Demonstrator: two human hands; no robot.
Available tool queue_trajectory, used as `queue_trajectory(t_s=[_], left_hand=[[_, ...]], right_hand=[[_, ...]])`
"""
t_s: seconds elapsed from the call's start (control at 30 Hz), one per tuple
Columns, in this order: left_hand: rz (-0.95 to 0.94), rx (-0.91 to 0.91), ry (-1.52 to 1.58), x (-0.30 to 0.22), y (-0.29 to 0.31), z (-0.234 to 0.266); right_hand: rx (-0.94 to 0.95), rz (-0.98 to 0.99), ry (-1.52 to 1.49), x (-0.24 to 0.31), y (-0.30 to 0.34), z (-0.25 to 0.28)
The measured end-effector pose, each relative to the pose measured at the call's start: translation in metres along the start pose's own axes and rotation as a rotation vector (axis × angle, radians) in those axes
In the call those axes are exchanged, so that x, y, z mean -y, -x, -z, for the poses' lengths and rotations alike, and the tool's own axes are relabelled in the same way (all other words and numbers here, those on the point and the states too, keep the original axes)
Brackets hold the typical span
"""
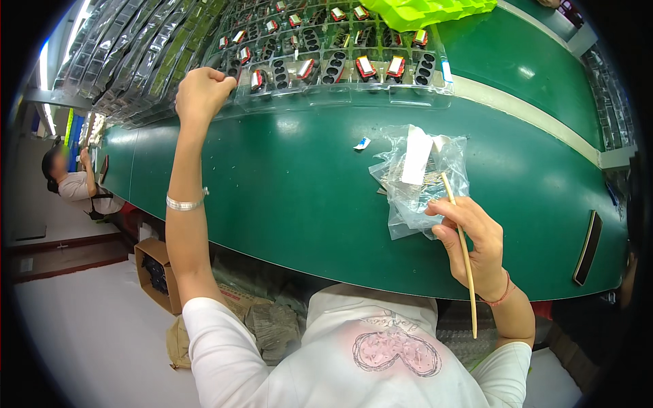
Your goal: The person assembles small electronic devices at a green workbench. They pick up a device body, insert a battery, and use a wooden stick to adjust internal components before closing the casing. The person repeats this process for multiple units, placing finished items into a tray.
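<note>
A person works at a green table with a thin stick and trays of little parts.

The right hand (476,238) is curled around a long thin wooden stick (462,251), pinching it between thumb and fingers. The stick's top end rests on a crinkly clear plastic bag (415,190) lying on the green table (292,190). The left hand (201,92) is stretched far out and closed in a fist at the edge of a clear plastic tray (340,68) full of small red and silver parts. Whether it holds something cannot be told. A cardboard box (156,272) sits on the floor.
</note>
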State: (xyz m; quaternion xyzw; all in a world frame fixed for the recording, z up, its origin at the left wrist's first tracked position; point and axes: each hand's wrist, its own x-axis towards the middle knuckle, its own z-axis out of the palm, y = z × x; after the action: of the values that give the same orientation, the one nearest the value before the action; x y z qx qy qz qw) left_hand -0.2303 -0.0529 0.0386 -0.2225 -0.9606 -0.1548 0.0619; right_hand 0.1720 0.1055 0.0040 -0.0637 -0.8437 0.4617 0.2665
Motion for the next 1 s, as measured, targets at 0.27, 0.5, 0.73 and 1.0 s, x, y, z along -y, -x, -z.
queue_trajectory(t_s=[0.27,0.5,0.73,1.0], left_hand=[[-0.133,0.858,1.225,-0.088,0.114,0.003],[-0.108,1.173,1.337,-0.139,0.162,-0.009],[-0.019,1.529,1.364,-0.147,0.175,-0.016],[-0.016,1.593,1.399,-0.149,0.185,-0.025]], right_hand=[[-0.013,-0.041,-0.049,-0.001,0.0,0.004],[-0.159,-0.034,-0.064,-0.006,-0.003,0.006],[-0.148,-0.226,-0.496,-0.006,0.0,0.011],[-0.022,-0.428,-1.059,-0.009,-0.001,0.022]])
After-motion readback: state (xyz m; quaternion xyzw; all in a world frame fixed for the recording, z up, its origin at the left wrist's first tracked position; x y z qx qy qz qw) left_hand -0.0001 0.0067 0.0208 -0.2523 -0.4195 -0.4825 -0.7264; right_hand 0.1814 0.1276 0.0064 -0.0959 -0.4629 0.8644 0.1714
